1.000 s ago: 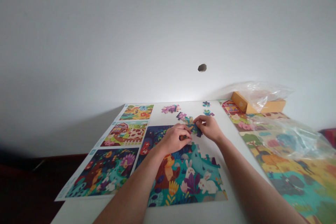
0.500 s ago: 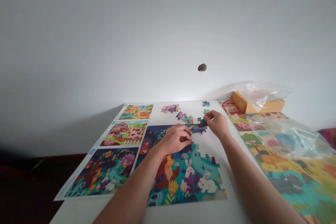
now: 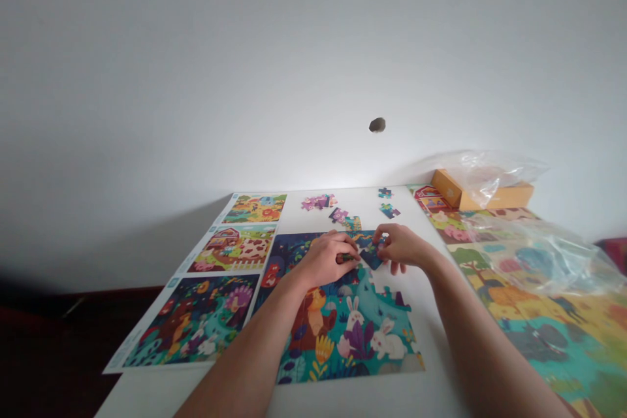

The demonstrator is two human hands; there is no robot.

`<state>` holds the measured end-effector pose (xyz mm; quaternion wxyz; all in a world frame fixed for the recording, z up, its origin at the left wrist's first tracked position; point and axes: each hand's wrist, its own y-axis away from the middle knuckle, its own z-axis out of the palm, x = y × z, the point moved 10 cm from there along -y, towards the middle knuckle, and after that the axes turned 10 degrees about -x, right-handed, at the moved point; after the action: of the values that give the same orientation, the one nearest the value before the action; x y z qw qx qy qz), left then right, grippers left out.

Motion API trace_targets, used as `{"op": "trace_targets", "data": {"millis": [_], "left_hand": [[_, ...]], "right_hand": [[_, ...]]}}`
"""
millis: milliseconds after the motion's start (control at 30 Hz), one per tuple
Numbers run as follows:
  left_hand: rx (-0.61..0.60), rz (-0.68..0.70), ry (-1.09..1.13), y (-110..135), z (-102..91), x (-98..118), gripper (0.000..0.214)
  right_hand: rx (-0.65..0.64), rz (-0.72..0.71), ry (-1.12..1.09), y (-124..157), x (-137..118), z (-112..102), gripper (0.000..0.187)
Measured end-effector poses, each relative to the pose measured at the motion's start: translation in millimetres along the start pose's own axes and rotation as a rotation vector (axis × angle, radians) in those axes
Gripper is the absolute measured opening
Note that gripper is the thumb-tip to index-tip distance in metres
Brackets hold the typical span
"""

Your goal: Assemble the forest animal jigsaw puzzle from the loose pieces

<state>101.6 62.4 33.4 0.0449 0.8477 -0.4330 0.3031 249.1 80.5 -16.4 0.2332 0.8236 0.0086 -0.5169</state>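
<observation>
A partly joined jigsaw puzzle (image 3: 361, 338) with white rabbits and teal and dark blue forest lies on the white table. My left hand (image 3: 327, 260) rests over its upper middle, fingers bent round, with a small dark piece with orange and green showing between thumb and fingers. Over the upper right part, my right hand (image 3: 399, 247) pinches a dark blue puzzle piece (image 3: 371, 258), tilted above the ragged edge. Loose pieces lie beyond: a pink group (image 3: 318, 202), a purple piece (image 3: 337, 214), a teal piece (image 3: 390, 210) and another teal one (image 3: 385, 192).
At the left lies a sheet with three printed pictures (image 3: 196, 320). A second, animal-patterned puzzle (image 3: 533, 339) covers the right side, under a clear plastic bag (image 3: 543, 261). An orange box (image 3: 504, 197) with another bag stands behind it, near the wall (image 3: 313, 78).
My right hand has moved nearer and left with the dark blue puzzle piece, from the puzzle's top right corner towards my left hand. The teal loose piece is now uncovered. My left hand stays put.
</observation>
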Motion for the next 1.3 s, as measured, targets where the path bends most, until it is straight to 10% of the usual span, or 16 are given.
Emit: {"op": "trace_targets", "data": {"millis": [133, 267, 467, 800, 1000, 1300], "left_hand": [[0.007, -0.003, -0.003, -0.4, -1.1, -0.1, 0.011], [0.023, -0.019, 0.026, -0.8, -2.6, -2.5, 0.009], [0.059, -0.028, 0.060, -1.1, -5.2, -4.9, 0.011], [0.312, -0.335, -0.186, 11.0, -30.3, -36.8, 0.015], [0.213, -0.360, -0.259, 9.4, -20.4, -37.3, 0.023], [0.138, -0.362, -0.308, 7.2, -14.2, -33.1, 0.032]], "right_hand": [[0.036, -0.064, 0.215, -1.2, -12.1, -1.7, 0.018], [0.410, -0.215, 0.479, 5.7, -37.2, -29.0, 0.014], [0.694, -0.148, 0.324, 1.3, -12.3, -53.7, 0.021], [0.747, -0.265, 0.450, 2.1, -26.7, -45.1, 0.026], [0.471, -0.323, 0.789, -14.5, -52.2, 6.5, 0.035], [0.445, -0.347, 0.659, -20.7, -50.5, 9.4, 0.040]]}}
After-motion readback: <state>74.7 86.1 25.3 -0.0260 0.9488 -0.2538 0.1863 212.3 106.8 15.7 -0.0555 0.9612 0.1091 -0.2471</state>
